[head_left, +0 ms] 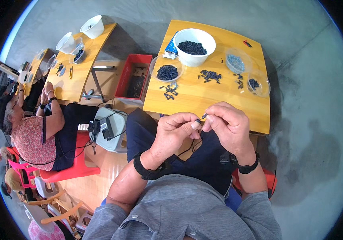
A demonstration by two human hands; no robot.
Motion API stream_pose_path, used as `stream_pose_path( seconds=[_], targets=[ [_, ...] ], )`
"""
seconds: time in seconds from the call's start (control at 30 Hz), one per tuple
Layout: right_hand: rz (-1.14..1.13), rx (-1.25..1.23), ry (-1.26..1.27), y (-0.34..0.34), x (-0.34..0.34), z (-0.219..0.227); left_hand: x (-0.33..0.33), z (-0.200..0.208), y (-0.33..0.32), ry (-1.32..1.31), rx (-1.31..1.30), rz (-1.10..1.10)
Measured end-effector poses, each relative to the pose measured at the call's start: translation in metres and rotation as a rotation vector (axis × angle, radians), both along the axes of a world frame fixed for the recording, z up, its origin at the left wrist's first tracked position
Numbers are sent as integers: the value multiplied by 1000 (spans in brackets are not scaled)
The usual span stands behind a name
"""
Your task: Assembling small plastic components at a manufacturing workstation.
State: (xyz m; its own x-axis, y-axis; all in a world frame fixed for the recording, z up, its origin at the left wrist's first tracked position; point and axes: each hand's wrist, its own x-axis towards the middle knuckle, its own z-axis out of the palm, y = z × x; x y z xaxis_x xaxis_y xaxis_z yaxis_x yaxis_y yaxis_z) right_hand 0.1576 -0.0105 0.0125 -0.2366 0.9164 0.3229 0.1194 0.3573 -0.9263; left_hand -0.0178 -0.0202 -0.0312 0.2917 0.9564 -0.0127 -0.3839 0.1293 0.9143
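Just off the near edge of the wooden table (219, 97), my two hands are raised close together. My left hand (176, 129) pinches a small black plastic part (197, 120) between thumb and forefinger. A second small black part (204, 116) is pinched in the fingertips of my right hand (230, 123). The two parts are nearly touching; their exact shape is too small to make out. Beyond my hands lie loose piles of black parts (210, 76), (170, 94). A clear bowl (153, 72) and a white tub (210, 40) hold more black pieces.
To the right stand a clear bowl of pale blue bits (235, 63) and a clear bowl (263, 86) with some dark parts. A red-and-black tool (247, 43) lies at the far right. Left are a red crate (128, 76), a grey stool (115, 122) with cables and a seated person (35, 136).
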Motion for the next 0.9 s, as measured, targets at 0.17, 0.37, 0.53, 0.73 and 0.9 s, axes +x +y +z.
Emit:
stream_pose_path(
  seconds=[0.17, 0.37, 0.53, 0.73, 0.9],
  targets=[
    [27, 25, -21, 0, 1, -1, 1, 1, -1, 6, 3, -9],
    [34, 30, -59, 2, -2, 0, 0, 3, 2, 9, -29, -14],
    [41, 53, -121, 6, -3, 0, -1, 1, 4, 13, -36, -19],
    [43, 51, -119, 8, -5, -2, -1, -2, 6, -6, -45, -15],
    [37, 46, -105, 9, -4, -2, -2, -4, 7, 25, -7, -25]
  ],
)
